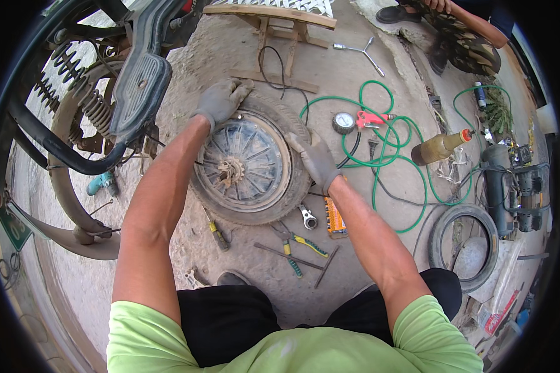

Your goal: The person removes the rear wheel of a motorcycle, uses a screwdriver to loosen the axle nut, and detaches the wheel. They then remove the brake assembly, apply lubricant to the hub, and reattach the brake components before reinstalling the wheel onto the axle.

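We press both gloved hands on the tyre [292, 186] of the wheel [246, 163] lying flat on the ground: left hand [221, 99] grasping its far edge, right hand [317, 158] its right side, steadying it.

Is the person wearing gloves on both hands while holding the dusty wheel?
Yes, the left hand and the right hand both wear grey work gloves and press on the black rubber tyre of the dusty spoked wheel lying on the ground.
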A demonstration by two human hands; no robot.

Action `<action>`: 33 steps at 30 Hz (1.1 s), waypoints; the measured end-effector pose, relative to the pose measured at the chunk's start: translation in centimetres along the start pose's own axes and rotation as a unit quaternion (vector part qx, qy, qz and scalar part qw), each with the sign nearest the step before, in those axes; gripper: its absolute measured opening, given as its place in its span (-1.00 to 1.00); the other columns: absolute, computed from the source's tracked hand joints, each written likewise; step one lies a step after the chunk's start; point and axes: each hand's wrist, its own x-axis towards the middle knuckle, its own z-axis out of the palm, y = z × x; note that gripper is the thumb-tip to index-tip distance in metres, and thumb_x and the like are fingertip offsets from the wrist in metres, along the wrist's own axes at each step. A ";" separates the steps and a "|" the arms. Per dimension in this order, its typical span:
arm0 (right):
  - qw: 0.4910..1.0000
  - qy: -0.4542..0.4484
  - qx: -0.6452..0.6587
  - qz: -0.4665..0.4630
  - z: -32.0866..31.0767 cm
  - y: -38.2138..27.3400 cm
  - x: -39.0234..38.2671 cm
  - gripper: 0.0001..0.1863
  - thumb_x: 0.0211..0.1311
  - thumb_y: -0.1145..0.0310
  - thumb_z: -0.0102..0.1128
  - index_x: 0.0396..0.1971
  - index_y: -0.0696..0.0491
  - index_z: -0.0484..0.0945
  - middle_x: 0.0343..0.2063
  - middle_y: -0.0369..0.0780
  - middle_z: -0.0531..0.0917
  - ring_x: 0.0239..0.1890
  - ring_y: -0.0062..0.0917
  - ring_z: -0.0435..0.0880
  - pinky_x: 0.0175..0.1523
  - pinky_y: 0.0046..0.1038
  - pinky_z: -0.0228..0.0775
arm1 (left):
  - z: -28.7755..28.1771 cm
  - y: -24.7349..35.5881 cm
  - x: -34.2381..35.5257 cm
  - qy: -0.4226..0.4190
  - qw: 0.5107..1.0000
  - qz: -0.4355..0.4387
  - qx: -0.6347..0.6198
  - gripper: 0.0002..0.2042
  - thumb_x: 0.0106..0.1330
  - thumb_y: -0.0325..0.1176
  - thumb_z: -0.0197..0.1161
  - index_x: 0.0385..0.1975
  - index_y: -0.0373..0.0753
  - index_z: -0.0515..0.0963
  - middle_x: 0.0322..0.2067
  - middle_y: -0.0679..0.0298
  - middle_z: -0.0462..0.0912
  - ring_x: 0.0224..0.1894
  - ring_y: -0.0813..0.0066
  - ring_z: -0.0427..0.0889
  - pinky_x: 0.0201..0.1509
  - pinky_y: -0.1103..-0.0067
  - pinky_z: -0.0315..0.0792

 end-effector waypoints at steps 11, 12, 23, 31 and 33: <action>0.992 0.090 0.087 0.032 1.2 4.5 -0.1 -0.18 0.71 -0.29 -0.07 0.42 0.20 0.60 0.33 -0.06 0.72 0.30 -0.38 0.68 0.42 -0.31 0.43 | 0.3 0.0 0.2 0.016 1.000 0.005 0.000 -0.31 0.67 0.25 0.00 0.38 -0.28 0.62 0.34 -0.11 0.67 0.42 -0.09 0.61 0.52 0.26 0.43; 0.993 0.097 0.038 0.048 1.2 4.3 -0.1 -0.17 0.71 -0.30 -0.07 0.39 0.22 0.62 0.31 -0.03 0.73 0.28 -0.33 0.68 0.41 -0.28 0.43 | 0.6 -0.3 0.1 0.027 1.000 0.007 -0.004 -0.30 0.66 0.27 0.00 0.38 -0.27 0.63 0.34 -0.10 0.67 0.42 -0.09 0.61 0.51 0.26 0.43; 0.991 0.102 0.064 0.051 0.9 3.9 -0.1 -0.09 0.66 -0.36 -0.09 0.28 0.31 0.66 0.18 0.23 0.74 0.29 0.06 0.68 0.41 -0.16 0.40 | 0.3 0.7 0.0 0.016 1.000 -0.007 0.003 -0.23 0.64 0.35 -0.02 0.41 -0.27 0.61 0.38 -0.11 0.64 0.44 -0.07 0.59 0.56 0.26 0.39; 0.993 0.105 -0.027 0.048 1.3 3.0 -0.4 -0.15 0.69 -0.30 -0.06 0.40 0.26 0.60 0.27 0.09 0.73 0.33 -0.24 0.65 0.45 -0.27 0.38 | 0.0 -0.4 -0.3 0.022 1.000 -0.010 -0.009 -0.24 0.64 0.32 0.01 0.42 -0.28 0.59 0.36 -0.14 0.65 0.43 -0.10 0.59 0.54 0.25 0.40; 0.993 0.095 -0.005 0.067 1.1 2.7 -0.5 -0.17 0.71 -0.28 -0.07 0.42 0.24 0.58 0.28 0.05 0.73 0.32 -0.32 0.64 0.44 -0.29 0.39 | 0.2 -0.2 0.2 0.021 1.000 -0.002 -0.009 -0.25 0.65 0.32 0.00 0.41 -0.28 0.60 0.35 -0.13 0.66 0.43 -0.10 0.60 0.53 0.24 0.41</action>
